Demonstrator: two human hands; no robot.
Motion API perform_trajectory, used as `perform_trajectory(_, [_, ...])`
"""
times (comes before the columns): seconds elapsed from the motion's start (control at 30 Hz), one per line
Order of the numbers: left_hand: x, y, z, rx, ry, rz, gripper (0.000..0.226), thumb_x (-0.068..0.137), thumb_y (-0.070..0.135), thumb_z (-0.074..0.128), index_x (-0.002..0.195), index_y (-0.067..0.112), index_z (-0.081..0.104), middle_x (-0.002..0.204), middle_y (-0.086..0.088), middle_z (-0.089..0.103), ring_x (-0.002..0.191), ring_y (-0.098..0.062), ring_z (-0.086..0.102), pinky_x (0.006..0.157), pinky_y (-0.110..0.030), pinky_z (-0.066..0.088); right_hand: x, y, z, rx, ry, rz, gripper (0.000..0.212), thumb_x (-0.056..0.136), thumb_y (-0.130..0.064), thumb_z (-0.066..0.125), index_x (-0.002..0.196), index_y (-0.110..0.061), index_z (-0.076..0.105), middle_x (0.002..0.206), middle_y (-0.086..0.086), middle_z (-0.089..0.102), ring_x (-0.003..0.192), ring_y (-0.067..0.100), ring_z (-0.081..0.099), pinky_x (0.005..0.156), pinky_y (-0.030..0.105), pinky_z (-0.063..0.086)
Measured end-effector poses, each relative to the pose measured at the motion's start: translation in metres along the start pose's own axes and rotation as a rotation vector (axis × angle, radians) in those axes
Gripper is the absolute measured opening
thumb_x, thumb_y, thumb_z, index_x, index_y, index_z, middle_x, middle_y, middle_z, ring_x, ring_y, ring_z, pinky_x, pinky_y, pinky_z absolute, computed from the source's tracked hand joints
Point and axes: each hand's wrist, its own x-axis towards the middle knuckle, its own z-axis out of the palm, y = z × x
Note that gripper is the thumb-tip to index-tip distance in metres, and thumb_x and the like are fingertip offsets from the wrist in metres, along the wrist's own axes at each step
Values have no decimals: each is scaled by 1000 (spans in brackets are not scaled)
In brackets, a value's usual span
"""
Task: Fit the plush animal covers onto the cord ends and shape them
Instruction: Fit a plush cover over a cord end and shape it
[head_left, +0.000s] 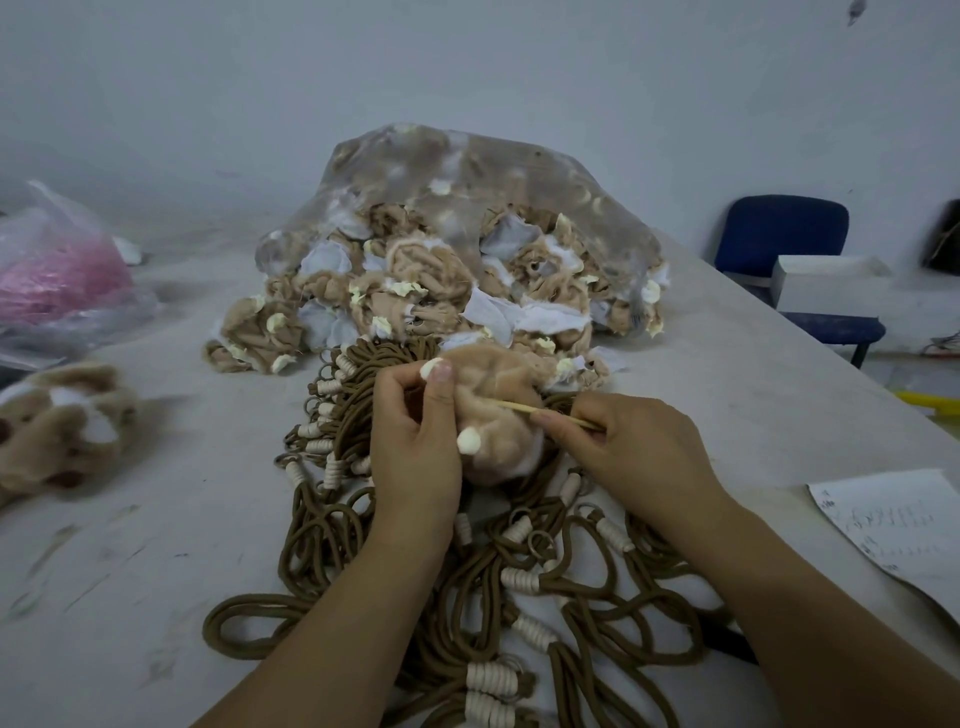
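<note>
- Looks like we're on the shaping step: our left hand (415, 436) has its fingers curled round the plush cover (498, 410), and our right hand (639, 441) pinches a thin wooden stick (540, 413) between its fingertips
- The stick's tip goes into the fabric just past our right fingertips, pointing toward the left hand, so we reckon it's pushing a corner or limb out from inside
- We can't tell whether a cord end is already in there, since the cover hides it
- Next move as we see it: push gently with the stick while the left fingers brace the fabric from the other side so the tip doesn't poke through a seam, then turn the cover to the next bit
- The cover is tan short-pile plush, soft and crumpled, a rounded lump held up between both sets of fingers, with paler fabric showing at its lower edge
- Two little cream pompoms (469, 441) stick out of it, one right at a left fingertip up top and one against the edge of the left hand lower down
- Below the fingers and under our wrists lies the heap of brown cords (332, 519) with white-wrapped ends and metal rings, on the table (156, 545)
- Beyond the fingertips sits a clear bag (467, 171) spilling more covers, so we'd guess there's plenty left to do
</note>
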Motion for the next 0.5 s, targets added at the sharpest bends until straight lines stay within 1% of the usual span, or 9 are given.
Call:
perform_trajectory(0.07, [2,-1,0,-58,40,-71,15,91,49,53,80,41,55,82,17,62,82,-6,59,74,-34,53,-1,-4,4,20,-5,20,60,80,-77,20,53,-25,34,46,-7,39,44,5,40,42,27,26])
perform_trajectory(0.1, [3,-1,0,-108,60,-121,17,96,44,53,82,34,56,85,10,63,85,-11,60,79,-40,54,-1,-6,6,34,-6,22,59,80,-77,20,53,-25,34,46,-7,39,44,6,40,42,27,26])
perform_trajectory(0.13, [4,-1,0,-163,71,-174,18,98,39,52,84,29,55,87,4,63,86,-15,60,82,-43,54,-1,-7,6,57,-7,26,59,80,-76,21,53,-26,33,46,-7,39,45,6,41,43,28,27])
perform_trajectory(0.17, [4,-1,0,-221,69,-225,19,100,35,51,84,24,55,85,1,64,84,-16,61,78,-41,54,-1,-8,6,89,-6,36,58,79,-76,21,53,-26,33,47,-7,39,46,7,42,44,29,29])
perform_trajectory(0.2, [5,0,0,-279,56,-267,20,100,33,51,84,22,54,81,1,64,79,-15,61,71,-34,56,-1,-9,6,124,-4,49,58,79,-76,22,53,-25,34,47,-6,39,47,8,43,45,31,32])
perform_trajectory(0.27, [4,2,0,-338,6,-294,19,101,28,51,84,20,53,70,5,64,67,-8,61,56,-23,52,-1,-11,5,176,0,71,59,79,-76,24,55,-23,37,49,-6,42,50,9,45,48,35,37])
perform_trajectory(0.33, [3,2,0,-303,-54,-268,17,100,27,53,84,20,53,67,8,63,63,-6,60,54,-22,50,-1,-11,4,218,0,90,60,79,-76,26,56,-22,40,49,-5,43,51,9,47,51,36,39])
perform_trajectory(0.4, [2,3,0,-260,-70,-229,16,99,30,55,84,24,55,73,7,64,69,-8,60,60,-28,51,-1,-10,2,226,1,96,59,79,-76,27,55,-23,39,48,-4,43,50,9,47,49,33,36])
perform_trajectory(0.5, [4,3,-1,-206,-25,-135,16,96,39,55,82,31,59,87,2,64,84,-17,61,78,-42,53,0,-7,-2,158,-2,92,60,78,-76,24,53,-23,36,47,-5,41,48,9,45,45,29,29])
